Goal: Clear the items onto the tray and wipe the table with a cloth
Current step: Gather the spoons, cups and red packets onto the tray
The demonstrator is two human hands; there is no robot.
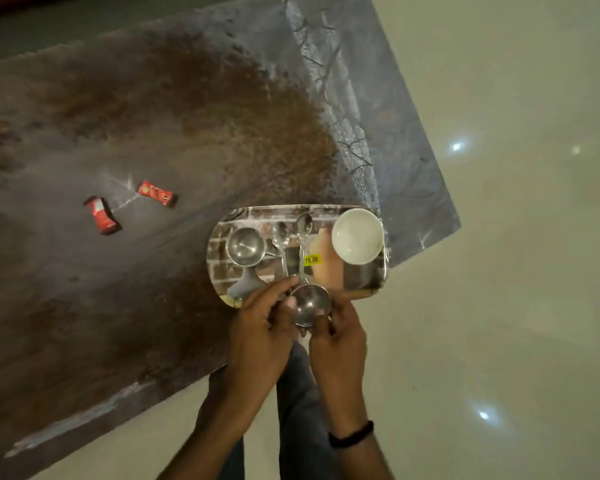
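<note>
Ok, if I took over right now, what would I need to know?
Both the left hand and the right hand grip a small round steel bowl over the near edge of the rectangular printed tray.
Done, on the tray: a second steel bowl, two steel spoons, a round white bowl.
Left: set this bowl down, move the two red wrapped packets off the brown table, then wipe; no cloth in view.

Brightness: dim, warm indoor light overall.
Glare: small white starburst highlights on the glossy floor; mirror-like sheen on the tray; the white bowl is the brightest patch.
Shadows: soft and faint; the far left of the tabletop is darkest.
Sharpness: slightly soft throughout, smeared toward the bottom edge.
Distortion: wide-angle bend along the tabletop edges.
</note>
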